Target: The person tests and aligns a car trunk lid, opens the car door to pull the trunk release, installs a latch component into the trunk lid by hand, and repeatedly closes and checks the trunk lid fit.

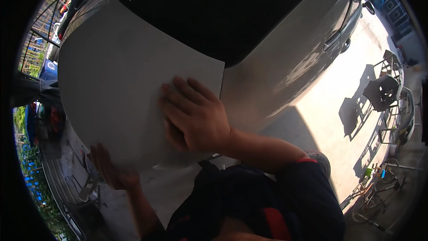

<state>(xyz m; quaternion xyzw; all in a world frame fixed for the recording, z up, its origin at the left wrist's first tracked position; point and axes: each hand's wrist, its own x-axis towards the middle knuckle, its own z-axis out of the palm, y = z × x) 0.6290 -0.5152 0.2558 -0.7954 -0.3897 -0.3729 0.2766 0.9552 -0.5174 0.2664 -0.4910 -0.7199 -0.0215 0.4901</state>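
Observation:
A matte grey car panel (107, 67), apparently the trunk lid, spreads out in front of me below the dark window glass (196, 13). My right hand (194, 116) lies palm down on its right part, fingers stretched out and slightly apart. Whether something thin is under that palm is hidden. My left hand (113, 172) is at the panel's near left edge, its fingers extended and shadowed. I cannot tell how firmly it touches the edge. No object shows in it.
The car's glossy side (290, 58) runs away to the right, with a door handle (332, 40) and side mirror (368, 7). Sunlit floor (330, 102) lies beyond. A dark part on a stand (383, 91) and a bicycle-like frame (374, 187) stand at right.

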